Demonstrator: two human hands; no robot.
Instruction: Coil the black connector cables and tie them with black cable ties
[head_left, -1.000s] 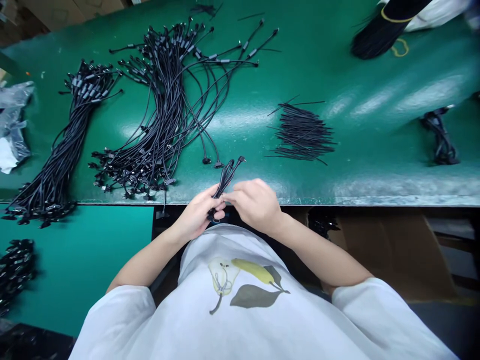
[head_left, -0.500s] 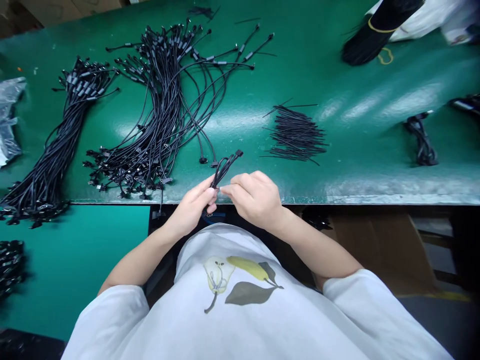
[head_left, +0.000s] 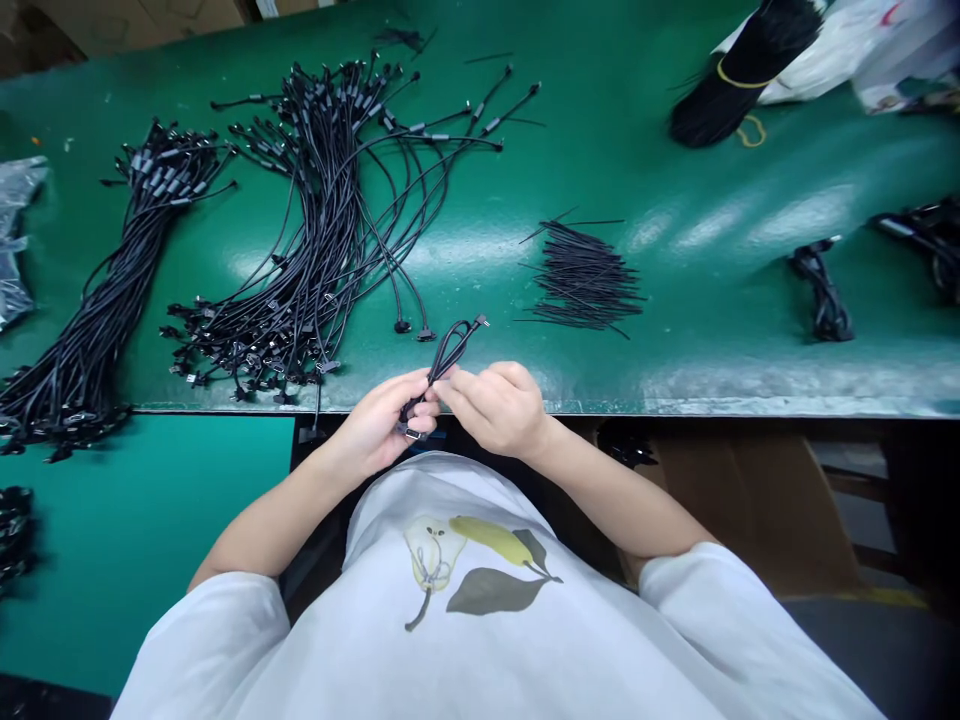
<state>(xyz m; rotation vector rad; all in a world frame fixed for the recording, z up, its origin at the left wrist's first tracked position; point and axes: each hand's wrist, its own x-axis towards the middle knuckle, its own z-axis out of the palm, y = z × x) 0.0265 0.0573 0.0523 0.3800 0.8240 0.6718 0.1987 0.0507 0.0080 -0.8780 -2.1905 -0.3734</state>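
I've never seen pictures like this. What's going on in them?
No robot here, just a person working bare-handed. The camera is on that person's head, looking forward and down, so the white shirt shows below. The left hand holds a folded black cable. The right hand is close beside it; I can't tell whether it grips anything. On the green table lie a wide bunch of cables, a narrower bunch to its left, a pile of thin strips, and another folded cable further right.

Beyond the left hand, the green table bears a cable heap and, farther left, a cable bunch; beyond the right hand, black strips, a banded bundle farther off, and a folded cable well right.
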